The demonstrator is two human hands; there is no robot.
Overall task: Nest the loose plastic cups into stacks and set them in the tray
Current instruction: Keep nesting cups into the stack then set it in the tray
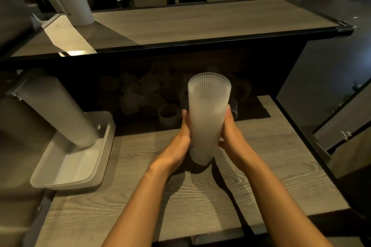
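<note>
— What do the hands have?
— A tall stack of nested cups (pixel 207 118), upright near the middle of the wooden table (pixel 261 176). The left hand (pixel 183 136) and right hand (pixel 230 132) clasp it from either side, fingers wrapped round its lower half.

— And the tray?
— The tray (pixel 66 174) sits at the table's left edge, a finished stack (pixel 66 114) in it. Loose cups (pixel 168 115) lie along the far edge, in shadow.

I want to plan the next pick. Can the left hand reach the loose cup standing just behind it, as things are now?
Probably not right away. The left hand and right hand both hold the tall stack. The cup stands close behind with nothing between, so once the stack is put down the way looks free.
</note>
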